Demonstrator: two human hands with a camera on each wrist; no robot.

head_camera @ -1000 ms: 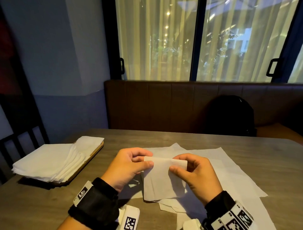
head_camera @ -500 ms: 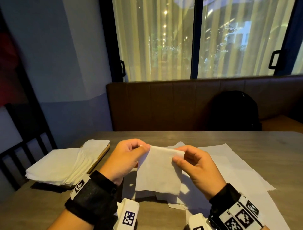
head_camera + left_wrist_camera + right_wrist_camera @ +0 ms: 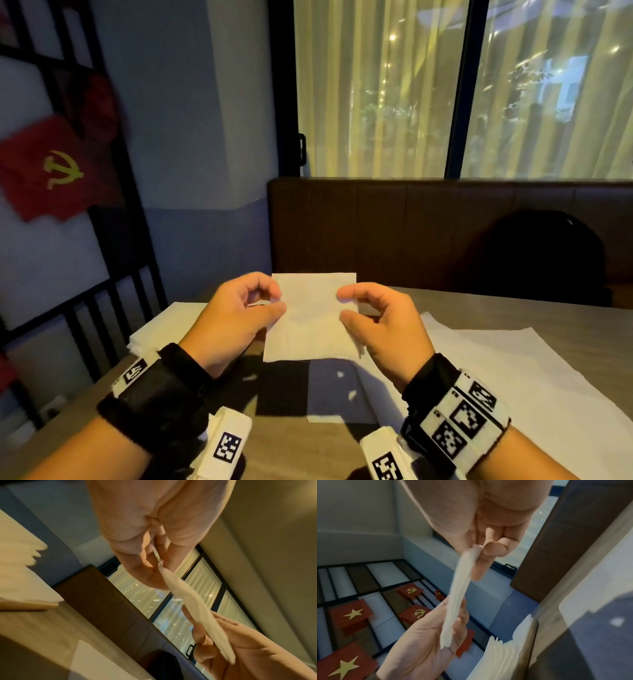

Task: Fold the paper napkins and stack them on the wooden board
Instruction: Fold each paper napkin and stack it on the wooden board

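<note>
Folded napkin: held above bench; left hand grip pinching left edge, right hand grip pinching right edge.

Both forearms are bare. The left hand has a wide black wristband with a white tag at its 10 o'clock edge. The right hand has a black band covered in black-and-white square codes. White coded blocks hang under both wrists.
</note>
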